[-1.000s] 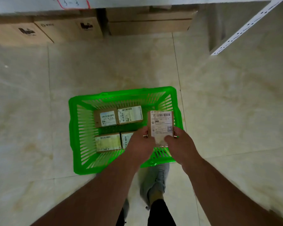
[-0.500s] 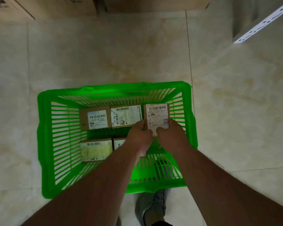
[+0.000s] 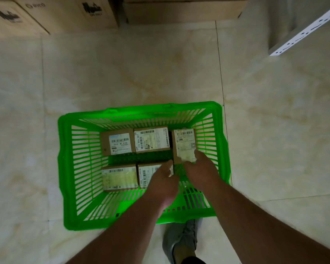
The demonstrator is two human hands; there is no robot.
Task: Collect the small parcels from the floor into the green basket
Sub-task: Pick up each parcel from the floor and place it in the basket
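The green basket [image 3: 141,109] stands on the tiled floor just ahead of my feet. Several small brown parcels with white labels lie flat on its bottom, one of them at the far left [image 3: 118,142]. Another small parcel [image 3: 183,143] lies in the far right corner. My right hand [image 3: 201,169] holds its near end, with a finger on the label. My left hand [image 3: 165,181] is at the parcel's near left corner, fingertips just touching it, and it covers part of a near-row parcel [image 3: 147,174].
Large cardboard cartons [image 3: 46,14] line the far wall, with a further one [image 3: 183,8] to their right. A white perforated shelf upright [image 3: 303,33] runs across the top right. My grey shoe [image 3: 179,242] stands behind the basket.
Both hands have lowered the labelled parcel from above the basket's right side down into its far right corner. My left hand has slipped back from the parcel's side to its corner.
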